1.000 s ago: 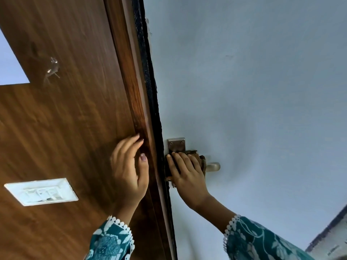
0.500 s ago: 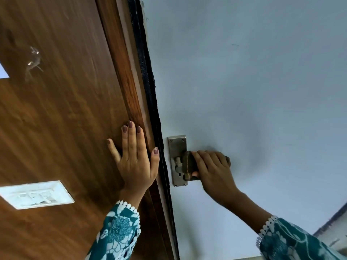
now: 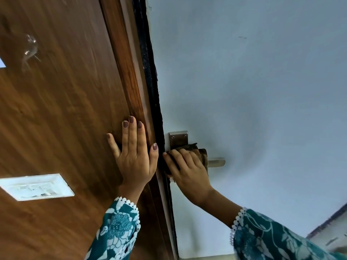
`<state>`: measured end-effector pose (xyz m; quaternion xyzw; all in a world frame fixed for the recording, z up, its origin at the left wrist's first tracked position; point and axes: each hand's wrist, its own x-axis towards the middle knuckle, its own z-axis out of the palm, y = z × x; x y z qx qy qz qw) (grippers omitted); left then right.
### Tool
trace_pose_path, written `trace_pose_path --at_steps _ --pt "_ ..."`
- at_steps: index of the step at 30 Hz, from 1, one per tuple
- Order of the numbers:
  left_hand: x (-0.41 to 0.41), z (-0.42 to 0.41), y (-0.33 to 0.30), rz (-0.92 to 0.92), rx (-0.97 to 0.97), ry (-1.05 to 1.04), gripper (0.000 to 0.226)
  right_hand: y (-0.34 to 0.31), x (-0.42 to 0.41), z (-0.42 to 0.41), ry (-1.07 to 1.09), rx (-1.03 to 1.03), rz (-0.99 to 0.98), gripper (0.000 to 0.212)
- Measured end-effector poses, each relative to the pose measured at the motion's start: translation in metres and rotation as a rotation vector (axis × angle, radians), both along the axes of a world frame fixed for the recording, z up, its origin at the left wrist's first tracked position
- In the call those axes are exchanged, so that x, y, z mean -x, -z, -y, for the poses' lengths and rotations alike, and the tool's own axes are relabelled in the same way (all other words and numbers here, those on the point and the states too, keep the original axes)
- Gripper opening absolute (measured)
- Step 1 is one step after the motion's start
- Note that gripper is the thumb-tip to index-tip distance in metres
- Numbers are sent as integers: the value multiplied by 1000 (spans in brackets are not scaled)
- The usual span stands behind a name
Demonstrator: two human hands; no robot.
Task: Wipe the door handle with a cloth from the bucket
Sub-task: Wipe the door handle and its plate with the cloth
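Change: right hand (image 3: 187, 168) has slid the cloth (image 3: 200, 153) back along the handle (image 3: 216, 162) toward the plate (image 3: 178, 138); bare lever tip shows again
Right hand: fingers curled over the brown cloth, pressing it around the handle's inner end; cloth covers the plate's lower part
Left hand (image 3: 134, 158): flat, fingers spread, palm on the brown wood panel (image 3: 65, 109) beside the dark frame edge; holding nothing
Handle: metal lever on a pale blue door (image 3: 253, 91), tip pointing right
Elsewhere: white switch plate (image 3: 35, 186) on the panel; teal floral sleeves (image 3: 116, 231) at both wrists
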<state>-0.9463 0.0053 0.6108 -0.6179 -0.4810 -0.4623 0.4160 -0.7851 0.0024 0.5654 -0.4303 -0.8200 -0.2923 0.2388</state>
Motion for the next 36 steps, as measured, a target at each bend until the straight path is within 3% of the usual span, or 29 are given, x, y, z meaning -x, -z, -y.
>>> trace_pose_path --at_steps 9,15,19,22,25,28,30,33,36 --pt "3 -3 3 -16 -50 -22 61 -14 -45 -2 6 40 -163 43" --pt "7 -3 3 -39 -64 -24 62 -13 -87 -15 8 182 -117 50" --pt "7 -4 4 -37 -62 -25 62 -10 -109 -20 -70 324 -251 49" --pt "7 -5 4 -35 -58 -28 62 -1 -115 -19 -178 538 -644 53" --pt "7 -5 5 -43 -62 -23 62 16 -98 -6 -338 788 -1343 48" --pt "6 -5 5 -36 -65 -23 62 32 -64 2 -426 788 -1874 56" --pt "6 -5 5 -41 -63 -26 62 23 -39 8 -512 757 -2176 40" --pt "6 -4 5 -46 -59 -23 63 11 -10 9 -514 752 -2529 33" --pt "6 -4 6 -52 -57 -33 63 1 23 15 -556 849 -2674 39"
